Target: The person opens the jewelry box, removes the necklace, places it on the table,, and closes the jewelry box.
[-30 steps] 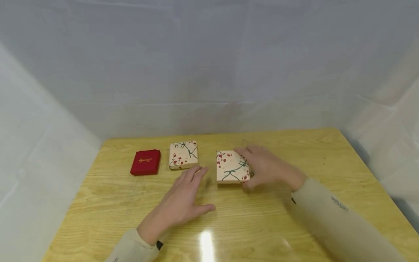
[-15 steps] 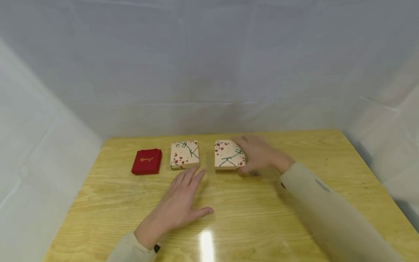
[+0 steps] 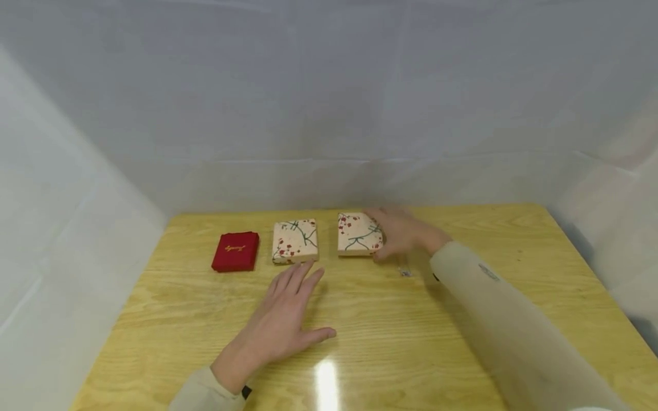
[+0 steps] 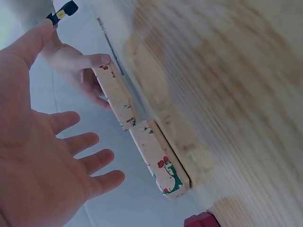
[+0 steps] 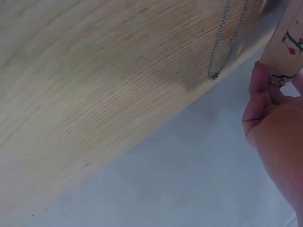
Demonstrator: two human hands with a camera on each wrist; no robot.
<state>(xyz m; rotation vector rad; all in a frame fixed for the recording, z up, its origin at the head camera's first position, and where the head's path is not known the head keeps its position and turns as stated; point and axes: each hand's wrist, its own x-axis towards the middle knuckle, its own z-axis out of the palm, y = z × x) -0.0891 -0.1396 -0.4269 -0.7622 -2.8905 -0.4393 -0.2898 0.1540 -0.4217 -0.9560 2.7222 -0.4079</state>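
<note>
My right hand (image 3: pixel 403 233) grips the right edge of a cream gift box (image 3: pixel 354 235) printed with red blossoms and dark branches. In the right wrist view, fingertips (image 5: pixel 259 78) press on the box's side. Left of it lies a second blossom-printed box (image 3: pixel 295 241). Close in front of that box, my left hand (image 3: pixel 280 322) hovers with fingers and thumb spread, holding nothing. A thin silver chain necklace (image 5: pixel 218 49) lies on the table beside the right hand; in the head view the hand and sleeve partly hide it.
A red box (image 3: pixel 235 252) with gold lettering sits at the left. All of this rests on a wooden table (image 3: pixel 380 331), its far edge close behind the boxes. White sheeting (image 3: pixel 329 114) hangs at the back and on both sides.
My right hand has moved the blossom-printed box away from me, toward the far table edge, level with the other one. The necklace has come more into view. My left hand stays nearly in place.
</note>
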